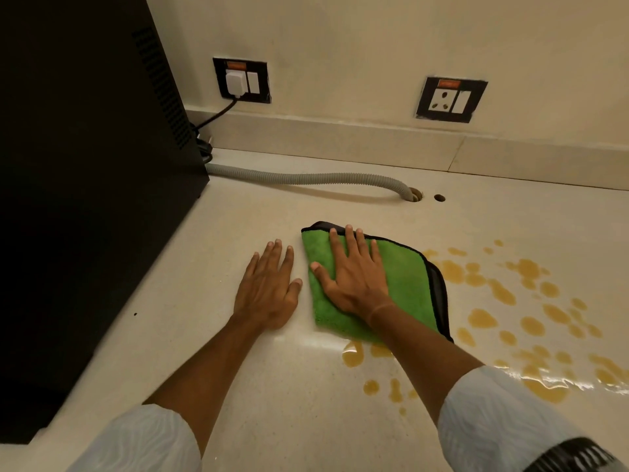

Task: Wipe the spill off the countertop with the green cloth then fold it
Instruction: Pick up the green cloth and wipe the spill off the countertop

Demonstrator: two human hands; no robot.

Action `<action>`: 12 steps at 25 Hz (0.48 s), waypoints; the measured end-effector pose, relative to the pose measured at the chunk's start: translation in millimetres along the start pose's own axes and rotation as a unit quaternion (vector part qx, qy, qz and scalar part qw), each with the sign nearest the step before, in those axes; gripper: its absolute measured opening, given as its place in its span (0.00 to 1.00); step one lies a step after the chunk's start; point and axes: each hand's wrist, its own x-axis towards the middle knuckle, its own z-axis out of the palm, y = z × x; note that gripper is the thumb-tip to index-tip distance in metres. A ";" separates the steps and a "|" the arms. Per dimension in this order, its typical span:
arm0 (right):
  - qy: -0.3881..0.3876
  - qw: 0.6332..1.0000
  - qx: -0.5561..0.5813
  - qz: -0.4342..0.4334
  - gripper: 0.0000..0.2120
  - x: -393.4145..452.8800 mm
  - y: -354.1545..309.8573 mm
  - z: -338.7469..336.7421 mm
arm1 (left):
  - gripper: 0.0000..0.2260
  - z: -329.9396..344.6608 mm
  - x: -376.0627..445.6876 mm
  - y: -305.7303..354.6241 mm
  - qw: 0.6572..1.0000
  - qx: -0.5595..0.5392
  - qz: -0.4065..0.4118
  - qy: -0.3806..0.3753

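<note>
A green cloth (405, 284) with a black hem lies folded on the cream countertop (265, 396). My right hand (354, 277) presses flat on top of it, fingers spread and pointing away from me. My left hand (269, 287) rests flat on the bare counter just left of the cloth, holding nothing. A yellow-brown spill (531, 315) of many drops and puddles spreads to the right of the cloth and in front of it; the cloth's right and near edges touch the spill.
A tall black appliance (85, 165) fills the left side. A grey ribbed hose (306, 178) runs from it along the back into a hole in the counter. Two wall sockets (449, 98) sit above the backsplash, the left one with a plug.
</note>
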 end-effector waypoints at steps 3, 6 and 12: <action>0.006 1.000 -0.002 -0.001 0.40 0.6 -0.2 2.8 | 0.31 2.3 1.7 -2.0 1.000 0.002 0.004 0.006; -0.001 1.000 -0.006 -0.011 0.39 -13.0 1.5 1.5 | 0.30 0.3 1.2 -1.8 1.000 0.002 0.001 0.005; -0.004 0.998 -0.008 -0.060 0.38 -82.5 28.5 -3.2 | 0.30 -4.3 -2.2 1.5 1.000 0.013 0.001 -0.017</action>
